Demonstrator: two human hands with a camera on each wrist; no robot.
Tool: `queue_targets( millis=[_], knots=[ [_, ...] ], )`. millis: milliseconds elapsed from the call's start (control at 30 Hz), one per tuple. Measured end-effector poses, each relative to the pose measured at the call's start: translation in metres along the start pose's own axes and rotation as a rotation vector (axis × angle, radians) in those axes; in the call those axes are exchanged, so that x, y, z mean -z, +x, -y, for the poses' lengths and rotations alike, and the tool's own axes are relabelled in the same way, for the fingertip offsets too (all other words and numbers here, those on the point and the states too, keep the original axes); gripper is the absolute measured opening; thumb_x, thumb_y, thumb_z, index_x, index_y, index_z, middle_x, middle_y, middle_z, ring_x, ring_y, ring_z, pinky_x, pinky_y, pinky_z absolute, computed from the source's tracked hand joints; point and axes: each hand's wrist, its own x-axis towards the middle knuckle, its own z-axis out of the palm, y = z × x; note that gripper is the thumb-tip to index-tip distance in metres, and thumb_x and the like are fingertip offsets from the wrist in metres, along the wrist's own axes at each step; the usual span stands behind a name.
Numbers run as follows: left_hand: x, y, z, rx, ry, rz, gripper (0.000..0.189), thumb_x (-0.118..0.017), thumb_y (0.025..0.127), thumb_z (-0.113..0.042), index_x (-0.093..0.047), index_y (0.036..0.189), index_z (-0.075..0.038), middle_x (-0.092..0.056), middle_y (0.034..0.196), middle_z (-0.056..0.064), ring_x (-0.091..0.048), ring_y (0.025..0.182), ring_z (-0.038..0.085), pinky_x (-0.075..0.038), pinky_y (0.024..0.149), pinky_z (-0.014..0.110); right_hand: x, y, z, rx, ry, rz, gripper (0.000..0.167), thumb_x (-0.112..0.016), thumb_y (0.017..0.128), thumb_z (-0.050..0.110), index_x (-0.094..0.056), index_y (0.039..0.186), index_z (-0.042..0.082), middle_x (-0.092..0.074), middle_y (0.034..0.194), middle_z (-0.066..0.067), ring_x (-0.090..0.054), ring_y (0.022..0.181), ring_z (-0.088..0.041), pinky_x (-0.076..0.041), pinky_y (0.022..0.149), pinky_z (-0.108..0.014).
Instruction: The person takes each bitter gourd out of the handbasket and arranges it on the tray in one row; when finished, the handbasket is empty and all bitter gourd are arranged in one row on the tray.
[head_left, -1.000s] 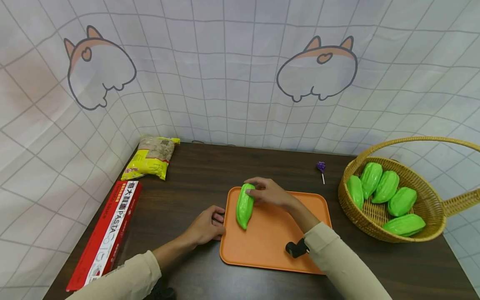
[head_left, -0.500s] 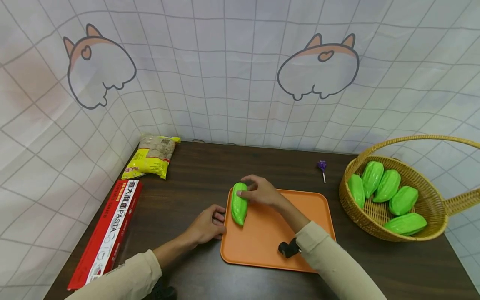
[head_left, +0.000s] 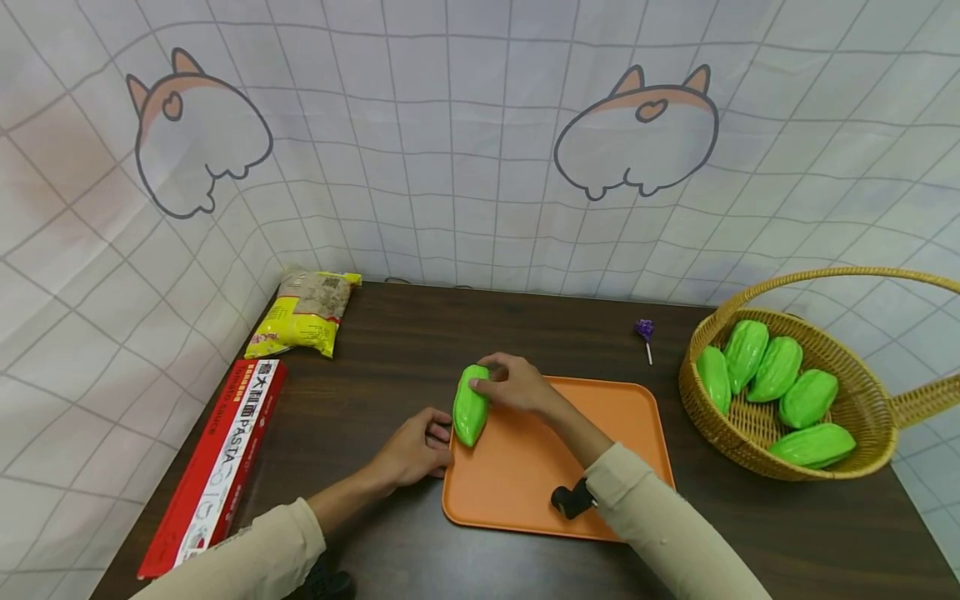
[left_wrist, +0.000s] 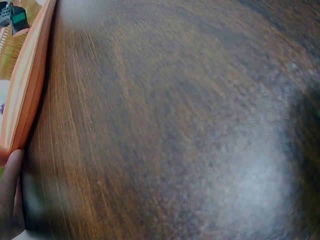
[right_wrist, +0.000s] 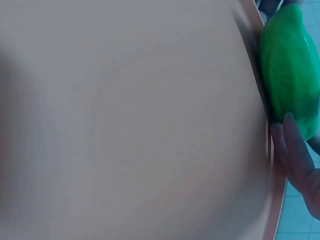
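At the orange tray's [head_left: 517, 483] left edge, the right hand [head_left: 517, 385] pinches 1 green fruit [head_left: 470, 410]; the left hand [head_left: 415, 450], fingers curled, grips the rim.

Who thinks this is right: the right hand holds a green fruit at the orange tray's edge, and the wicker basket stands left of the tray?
Wrong side: the head view shows the wicker basket right of the orange tray. The right hand does hold a green fruit at the tray's edge.
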Motion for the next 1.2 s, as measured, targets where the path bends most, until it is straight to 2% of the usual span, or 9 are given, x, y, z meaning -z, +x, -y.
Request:
queue_targets(
  millis=[367, 533, 700, 800, 1000, 1200],
  knots=[
    [-0.001, 0.001, 0.001, -0.004, -0.004, -0.006, 0.058, -0.069, 0.073, 0.005, -0.053, 0.129, 0.003, -0.056, 0.107, 0.016, -0.062, 0.087, 0.02, -0.063, 0.063, 0.034, -0.002, -0.002, -0.001, -0.001, 0.042, -0.013, 0.053, -0.07, 0.094, 0.028, -0.053, 0.14, 0.007, -0.066, 0.119, -0.017, -0.071, 0.086, -0.027, -0.062, 0.077, -0.037],
    [-0.001, 0.001, 0.001, -0.005, -0.004, -0.008, 0.059, -0.069, 0.072, 0.005, -0.053, 0.129, 0.003, -0.056, 0.107, 0.015, -0.061, 0.087, 0.02, -0.063, 0.062, 0.034, 0.003, -0.005, 0.001, 0.007, 0.054, -0.027, 0.054, -0.069, 0.094, 0.03, -0.053, 0.141, 0.008, -0.062, 0.127, -0.017, -0.072, 0.092, -0.03, -0.061, 0.079, -0.037],
    [-0.001, 0.001, 0.0, -0.005, 0.0, -0.011, 0.059, -0.069, 0.072, 0.005, -0.053, 0.129, 0.003, -0.056, 0.107, 0.015, -0.062, 0.087, 0.02, -0.063, 0.062, 0.034, 0.012, -0.01, 0.004, 0.023, 0.066, -0.017, 0.056, -0.068, 0.095, 0.031, -0.051, 0.143, 0.007, -0.062, 0.128, -0.017, -0.071, 0.1, -0.033, -0.061, 0.083, -0.042],
    [-0.001, 0.001, -0.001, -0.002, 0.011, -0.014, 0.059, -0.07, 0.072, 0.005, -0.054, 0.129, 0.002, -0.057, 0.107, 0.015, -0.062, 0.087, 0.02, -0.063, 0.062, 0.034, 0.017, -0.013, 0.004, 0.042, 0.033, -0.012, 0.056, -0.068, 0.095, 0.032, -0.051, 0.142, 0.007, -0.062, 0.127, -0.016, -0.07, 0.101, -0.034, -0.061, 0.082, -0.042],
    [-0.002, -0.001, -0.003, 0.009, 0.034, -0.017, 0.059, -0.072, 0.074, 0.003, -0.053, 0.13, 0.002, -0.057, 0.108, 0.014, -0.062, 0.088, 0.02, -0.063, 0.063, 0.032, 0.03, -0.02, 0.003, 0.096, -0.102, -0.035, 0.053, -0.07, 0.093, 0.034, -0.056, 0.138, 0.009, -0.063, 0.124, -0.012, -0.067, 0.109, -0.032, -0.06, 0.081, -0.036],
    [-0.002, -0.002, -0.003, 0.008, 0.037, -0.021, 0.058, -0.072, 0.074, 0.003, -0.054, 0.129, 0.001, -0.057, 0.107, 0.015, -0.062, 0.087, 0.02, -0.063, 0.062, 0.033, 0.046, -0.032, 0.006, 0.137, -0.116, -0.009, 0.05, -0.069, 0.094, 0.035, -0.058, 0.136, 0.012, -0.062, 0.128, -0.015, -0.067, 0.106, -0.031, -0.06, 0.082, -0.037]
  ],
)
